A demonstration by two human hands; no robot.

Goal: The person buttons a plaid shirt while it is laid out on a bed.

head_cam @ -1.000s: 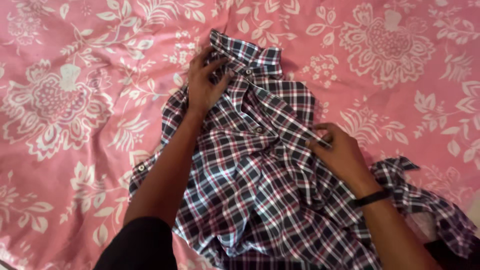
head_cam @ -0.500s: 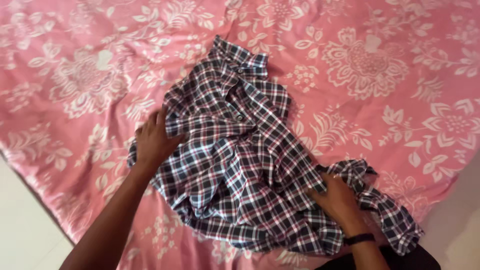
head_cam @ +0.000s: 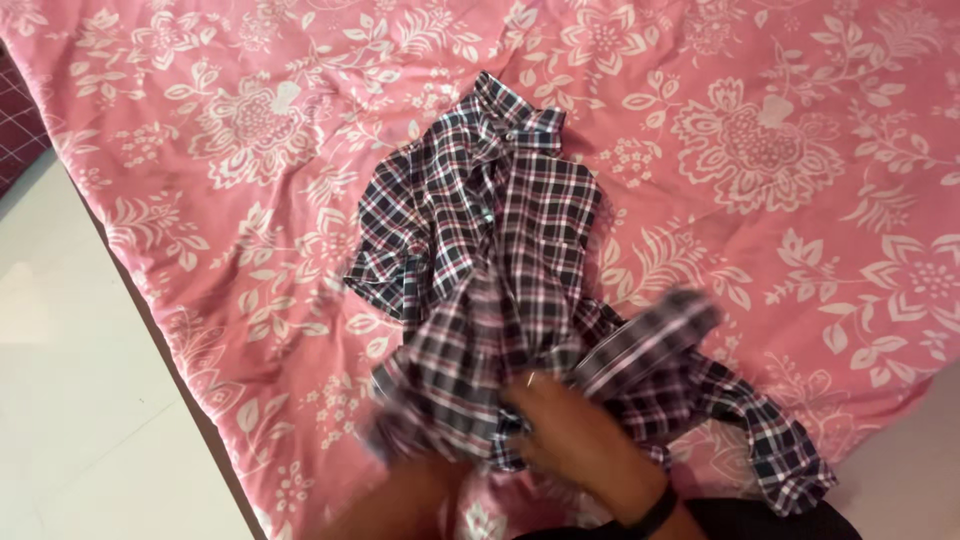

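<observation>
A plaid shirt [head_cam: 490, 230] in dark blue, red and white lies crumpled on a pink floral bedsheet [head_cam: 780, 180], collar pointing away from me. Its lower part is bunched and blurred by motion. My right hand [head_cam: 570, 440], with a black band at the wrist, is closed on the shirt's lower fabric near the middle. My left hand [head_cam: 420, 485] is a blur at the bottom edge, pressed against the shirt's lower left hem; its fingers are hidden by fabric and blur. One sleeve [head_cam: 770, 440] trails to the right.
The sheet's left edge runs diagonally next to a white tiled floor [head_cam: 80, 400]. A dark checked cloth [head_cam: 20, 120] shows at the top left corner. More pale floor [head_cam: 920, 450] appears at the bottom right.
Both hands have come down and together at the shirt's lower hem, gathering the bottom fabric up. The view has shifted back, showing more floor on the left.
</observation>
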